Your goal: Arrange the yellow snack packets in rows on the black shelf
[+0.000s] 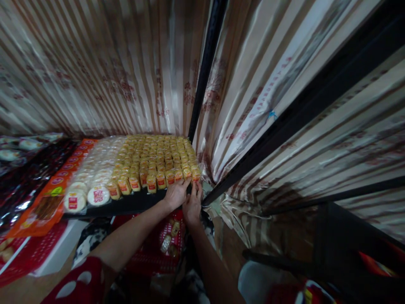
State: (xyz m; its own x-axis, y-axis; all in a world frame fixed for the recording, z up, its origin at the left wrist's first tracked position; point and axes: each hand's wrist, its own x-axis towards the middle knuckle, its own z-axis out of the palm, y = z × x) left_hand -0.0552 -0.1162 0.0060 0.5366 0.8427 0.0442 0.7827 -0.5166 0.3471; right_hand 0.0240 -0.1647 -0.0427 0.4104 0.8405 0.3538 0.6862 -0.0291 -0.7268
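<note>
My left hand [177,195] and my right hand [192,207] are side by side at the front right corner of a block of small yellow wrapped cakes [158,156]. The left fingers are bent against one front cake [187,173]. The right fingertips grip the corner cake [195,172]. The cakes stand in tight rows on a dark shelf [126,204], each front one showing a red label. My fingers partly hide the lower sides of the cakes they touch.
White round packets [99,195] and an orange snack packet [44,211] lie left of the cakes. Beneath the shelf, a red basket [148,264] holds a few wrapped pieces. A black post [205,71] and a slanting black beam [275,122] stand before striped curtains [126,63].
</note>
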